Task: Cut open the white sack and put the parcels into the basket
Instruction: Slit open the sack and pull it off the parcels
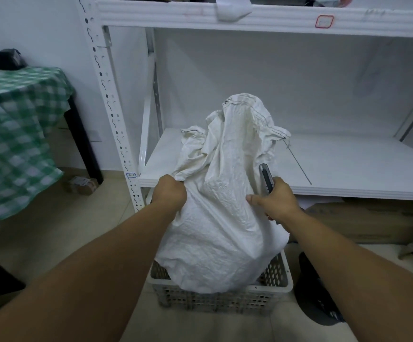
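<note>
A bulging white woven sack (220, 218) stands upright in a grey perforated plastic basket (225, 299) on the floor, its crumpled top rising in front of the shelf. My left hand (169, 191) is clenched on a fold of the sack's upper left side. My right hand (275, 202) grips a grey utility knife (266, 177) that points up, with the thumb pressed against the sack's right side. No parcels show; the sack hides its contents.
A white metal rack with a low shelf (336, 166) stands right behind the basket. A table with a green checked cloth (15, 134) is at the left. A cardboard box (373, 220) lies under the shelf, a dark object (316, 292) right of the basket.
</note>
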